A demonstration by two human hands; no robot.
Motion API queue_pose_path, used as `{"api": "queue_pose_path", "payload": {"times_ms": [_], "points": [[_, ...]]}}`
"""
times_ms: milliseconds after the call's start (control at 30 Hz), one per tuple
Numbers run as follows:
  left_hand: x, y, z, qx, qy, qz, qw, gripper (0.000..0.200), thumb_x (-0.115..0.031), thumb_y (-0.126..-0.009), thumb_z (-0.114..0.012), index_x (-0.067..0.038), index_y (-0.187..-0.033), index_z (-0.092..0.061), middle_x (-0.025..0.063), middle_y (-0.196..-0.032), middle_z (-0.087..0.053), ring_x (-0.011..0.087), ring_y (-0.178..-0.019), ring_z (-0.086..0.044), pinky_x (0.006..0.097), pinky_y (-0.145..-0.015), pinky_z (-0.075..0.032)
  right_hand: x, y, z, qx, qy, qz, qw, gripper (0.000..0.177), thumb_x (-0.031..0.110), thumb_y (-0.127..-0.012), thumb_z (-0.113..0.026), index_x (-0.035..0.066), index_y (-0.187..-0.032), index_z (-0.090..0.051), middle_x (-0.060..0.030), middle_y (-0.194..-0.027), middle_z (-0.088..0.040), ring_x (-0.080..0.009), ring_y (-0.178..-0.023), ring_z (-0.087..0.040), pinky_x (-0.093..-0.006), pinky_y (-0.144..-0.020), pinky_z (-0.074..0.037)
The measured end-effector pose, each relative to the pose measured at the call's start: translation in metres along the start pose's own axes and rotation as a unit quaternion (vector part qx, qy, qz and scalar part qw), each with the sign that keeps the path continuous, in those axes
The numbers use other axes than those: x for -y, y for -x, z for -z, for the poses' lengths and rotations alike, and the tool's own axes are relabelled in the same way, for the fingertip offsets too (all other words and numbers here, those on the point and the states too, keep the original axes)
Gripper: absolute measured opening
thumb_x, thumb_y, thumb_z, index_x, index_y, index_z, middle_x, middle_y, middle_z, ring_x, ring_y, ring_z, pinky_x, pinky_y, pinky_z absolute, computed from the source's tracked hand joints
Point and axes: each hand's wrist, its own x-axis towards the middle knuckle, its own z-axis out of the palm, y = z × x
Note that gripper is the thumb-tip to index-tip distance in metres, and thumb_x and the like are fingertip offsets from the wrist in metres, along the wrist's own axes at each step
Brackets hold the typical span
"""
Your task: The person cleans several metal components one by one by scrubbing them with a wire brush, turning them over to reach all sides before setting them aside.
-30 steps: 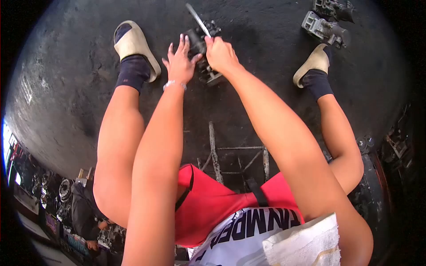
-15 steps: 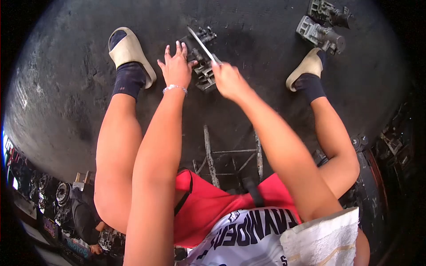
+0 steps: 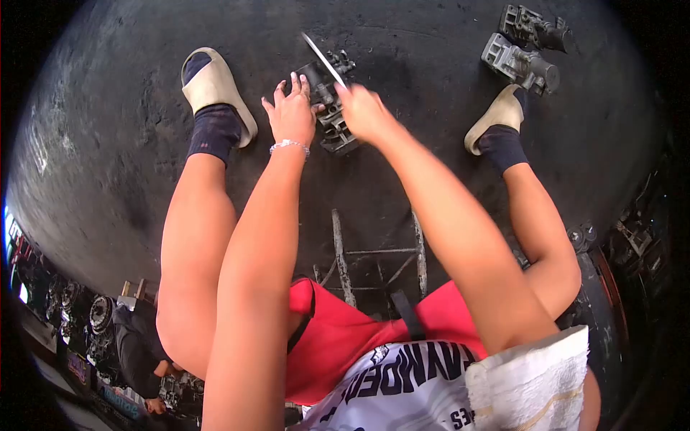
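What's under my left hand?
Dark floor shows around the spread fingers of your left hand, and the metal part shows by the thumb. Whatever lies directly beneath the palm is covered, so I can't tell.

1 head cam, worn up top, looks fwd & down over own arms, legs & floor

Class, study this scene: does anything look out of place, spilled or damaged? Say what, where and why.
Nothing clearly looks out of place. The floor is dark and scuffed, with no clear spill, and the metal part by the left hand lies on it. Too little detail shows to rule out damage to it.
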Motion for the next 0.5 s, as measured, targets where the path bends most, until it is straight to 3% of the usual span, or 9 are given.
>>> {"api": "queue_pose_path", "payload": {"times_ms": [33,100,167,233,267,300,400,500], "points": [[-0.001,-0.001,0.001,-0.004,-0.020,0.000,1.000,0.066,-0.037,-0.078,-0.065,-0.012,-0.134,-0.043,0.0061,-0.141,-0.040,0.0293,-0.126,-0.040,0.0624,-0.098,-0.029,-0.001,-0.040,-0.001,0.019,0.043,0.036,0.998,0.038,0.025,-0.093,-0.038,0.001,-0.118,-0.053,-0.0262,-0.096,-0.061,-0.0403,-0.091,-0.061,-0.0493,-0.077,-0.050],[-0.003,0.004,0.002,0.003,-0.039,0.001,0.999,0.065,-0.038,-0.078,-0.065,-0.012,-0.134,-0.043,0.0057,-0.140,-0.041,0.0288,-0.126,-0.040,0.0642,-0.098,-0.028,0.029,-0.069,0.022,0.117,-0.092,-0.224,0.963,0.034,0.022,-0.091,-0.037,0.004,-0.115,-0.055,-0.0259,-0.092,-0.062,-0.0409,-0.088,-0.061,-0.0487,-0.075,-0.050],[-0.004,-0.002,0.008,0.033,-0.042,0.011,0.999,0.064,-0.036,-0.078,-0.065,-0.012,-0.133,-0.044,0.0031,-0.141,-0.041,0.0264,-0.127,-0.038,0.0640,-0.102,-0.021,-0.004,-0.042,-0.006,-0.003,0.023,0.043,0.999,0.033,0.019,-0.091,-0.037,0.003,-0.113,-0.055,-0.0271,-0.087,-0.061,-0.0415,-0.082,-0.061,-0.0488,-0.073,-0.051],[-0.002,-0.002,0.005,0.024,-0.037,0.006,0.999,0.065,-0.037,-0.076,-0.066,-0.012,-0.132,-0.046,0.0030,-0.139,-0.043,0.0265,-0.126,-0.040,0.0644,-0.102,-0.021,0.003,0.031,0.010,0.011,-0.030,-0.001,0.999,0.034,0.017,-0.091,-0.040,-0.001,-0.118,-0.052,-0.0322,-0.092,-0.058,-0.0446,-0.090,-0.059,-0.0493,-0.078,-0.049],[-0.001,-0.002,0.002,0.020,-0.047,0.002,0.999,0.066,-0.038,-0.076,-0.067,-0.012,-0.133,-0.046,0.0029,-0.139,-0.043,0.0265,-0.125,-0.040,0.0646,-0.102,-0.021,-0.009,0.051,-0.003,-0.016,-0.100,-0.083,0.991,0.042,0.028,-0.094,-0.038,-0.003,-0.119,-0.051,-0.0344,-0.098,-0.057,-0.0461,-0.095,-0.057,-0.0504,-0.083,-0.046],[0.000,-0.004,0.001,0.018,-0.058,-0.003,0.998,0.067,-0.039,-0.075,-0.067,-0.012,-0.133,-0.045,0.0028,-0.139,-0.043,0.0265,-0.125,-0.041,0.0648,-0.102,-0.021,-0.026,0.053,-0.010,0.015,-0.076,-0.165,0.983,0.050,0.039,-0.095,-0.036,-0.005,-0.112,-0.054,-0.0346,-0.101,-0.057,-0.0470,-0.099,-0.055,-0.0511,-0.086,-0.044],[0.004,-0.005,-0.003,0.003,-0.055,0.003,0.998,0.069,-0.043,-0.073,-0.067,-0.013,-0.132,-0.046,0.0019,-0.138,-0.044,0.0265,-0.123,-0.042,0.0656,-0.101,-0.022,-0.017,0.019,0.012,0.013,-0.026,-0.171,0.985,0.053,0.046,-0.094,-0.037,-0.003,-0.098,-0.057,-0.0303,-0.097,-0.060,-0.0458,-0.097,-0.057,-0.0503,-0.083,-0.046],[0.012,-0.013,0.007,-0.005,-0.049,-0.005,0.999,0.066,-0.047,-0.072,-0.065,-0.014,-0.127,-0.050,-0.0012,-0.134,-0.048,0.0266,-0.123,-0.043,0.0659,-0.098,-0.025,-0.017,0.012,0.018,0.018,0.003,-0.143,0.989,0.052,0.045,-0.094,-0.037,-0.003,-0.099,-0.058,-0.0274,-0.096,-0.062,-0.0437,-0.096,-0.058,-0.0503,-0.081,-0.047]]}}
